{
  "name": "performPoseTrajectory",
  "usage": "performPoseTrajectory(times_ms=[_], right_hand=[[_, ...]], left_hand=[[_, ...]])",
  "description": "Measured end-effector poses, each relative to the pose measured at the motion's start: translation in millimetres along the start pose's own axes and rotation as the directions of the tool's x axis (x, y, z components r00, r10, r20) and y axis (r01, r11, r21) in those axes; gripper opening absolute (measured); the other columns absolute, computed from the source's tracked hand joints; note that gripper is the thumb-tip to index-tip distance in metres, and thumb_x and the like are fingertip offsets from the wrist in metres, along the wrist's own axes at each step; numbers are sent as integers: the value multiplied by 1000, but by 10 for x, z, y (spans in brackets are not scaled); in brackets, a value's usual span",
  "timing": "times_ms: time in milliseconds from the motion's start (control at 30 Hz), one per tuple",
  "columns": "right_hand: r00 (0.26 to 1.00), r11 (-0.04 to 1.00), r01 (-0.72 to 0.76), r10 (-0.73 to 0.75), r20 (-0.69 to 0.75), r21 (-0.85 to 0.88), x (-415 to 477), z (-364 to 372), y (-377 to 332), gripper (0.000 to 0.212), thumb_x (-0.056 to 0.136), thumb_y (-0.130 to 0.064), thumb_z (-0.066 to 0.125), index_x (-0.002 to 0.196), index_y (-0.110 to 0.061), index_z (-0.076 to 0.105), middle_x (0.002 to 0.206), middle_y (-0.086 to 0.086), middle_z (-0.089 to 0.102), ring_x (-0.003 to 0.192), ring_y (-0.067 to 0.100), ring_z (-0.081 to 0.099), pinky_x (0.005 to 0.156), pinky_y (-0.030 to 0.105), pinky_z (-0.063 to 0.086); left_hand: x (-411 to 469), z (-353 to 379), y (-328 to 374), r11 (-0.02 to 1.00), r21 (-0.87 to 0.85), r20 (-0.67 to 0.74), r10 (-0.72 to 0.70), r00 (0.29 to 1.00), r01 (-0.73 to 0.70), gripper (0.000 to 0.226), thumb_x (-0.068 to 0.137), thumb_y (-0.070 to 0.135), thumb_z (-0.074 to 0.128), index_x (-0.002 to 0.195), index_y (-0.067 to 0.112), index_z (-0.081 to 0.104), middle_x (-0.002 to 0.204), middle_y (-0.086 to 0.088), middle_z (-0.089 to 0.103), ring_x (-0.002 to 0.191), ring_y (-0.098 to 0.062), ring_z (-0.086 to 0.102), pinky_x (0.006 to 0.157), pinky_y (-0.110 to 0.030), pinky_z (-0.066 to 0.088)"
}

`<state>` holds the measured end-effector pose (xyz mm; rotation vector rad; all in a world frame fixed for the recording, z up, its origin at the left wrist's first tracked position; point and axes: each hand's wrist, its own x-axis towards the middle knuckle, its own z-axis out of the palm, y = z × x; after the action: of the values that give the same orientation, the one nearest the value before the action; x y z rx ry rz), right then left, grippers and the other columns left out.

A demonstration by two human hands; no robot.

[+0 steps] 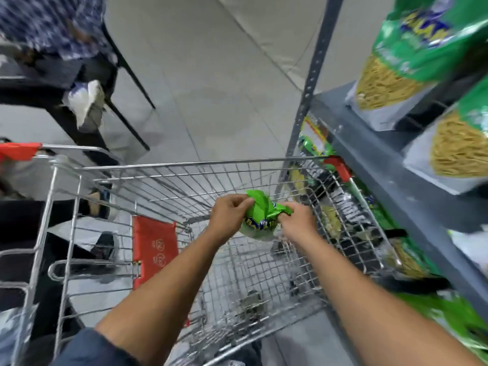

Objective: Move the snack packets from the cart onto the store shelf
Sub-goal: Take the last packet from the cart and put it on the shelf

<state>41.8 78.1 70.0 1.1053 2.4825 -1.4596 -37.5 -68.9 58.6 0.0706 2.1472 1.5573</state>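
Note:
Both my hands hold one green snack packet (261, 217) above the wire cart (169, 165). My left hand (228, 213) pinches its crumpled top edge on the left. My right hand (297, 220) grips the top on the right. The packet's lower white part hangs between my wrists. The cart's basket below looks bare apart from small dark bits on its mesh floor. The grey metal store shelf (375, 159) stands just right of the cart, with matching green packets (412, 54) of yellow snack standing on its upper level.
More green packets (314, 143) fill the lower shelf levels behind the cart's right side. A red flap (154, 249) hangs in the cart's child seat. A person in a patterned top (52, 25) sits on a black chair at far left. Grey tiled floor lies ahead.

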Motion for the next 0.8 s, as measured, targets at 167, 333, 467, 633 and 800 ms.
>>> performPoseTrajectory(times_ms=[167,333,467,633,800], right_hand=[[992,971,62,-35,-118,232,-675,-706,136,23,80,-11,59,98,-19,71,76,-2,68,67,18,60,61,28,46],[953,914,188,-81,-291,360,-1424,-1448,366,9,76,-20,62,79,-18,70,74,10,72,66,21,61,60,34,52],[903,876,255,-64,-425,410,-2094,-1972,754,14,76,-15,61,70,-25,69,70,3,69,64,15,59,64,37,49],[848,816,339,-50,-528,467,-2856,-2587,1082,25,65,-46,63,79,-27,72,83,17,72,75,28,66,72,59,53],[696,748,462,27,-717,477,-3569,-3169,1441,30,68,-41,66,77,-13,65,76,15,67,73,18,55,70,49,50]], left_hand=[[-733,277,654,983,21,59,183,981,-185,14,82,30,68,74,22,77,76,-9,76,78,-30,73,82,-56,58],[-1513,729,1198,921,38,110,383,917,-389,37,71,48,65,82,14,75,80,-27,72,69,-27,67,76,-58,57],[-2229,1267,1549,852,-8,172,516,839,-523,29,78,33,67,72,5,69,60,-10,58,61,-14,48,61,-39,47],[-2963,1791,1852,727,-31,254,669,698,-686,29,84,26,64,69,1,68,59,0,52,55,-10,43,53,-30,39],[-3530,2411,1919,736,-214,372,669,643,-643,22,87,21,66,71,8,73,59,4,61,59,-6,50,52,-18,42]])
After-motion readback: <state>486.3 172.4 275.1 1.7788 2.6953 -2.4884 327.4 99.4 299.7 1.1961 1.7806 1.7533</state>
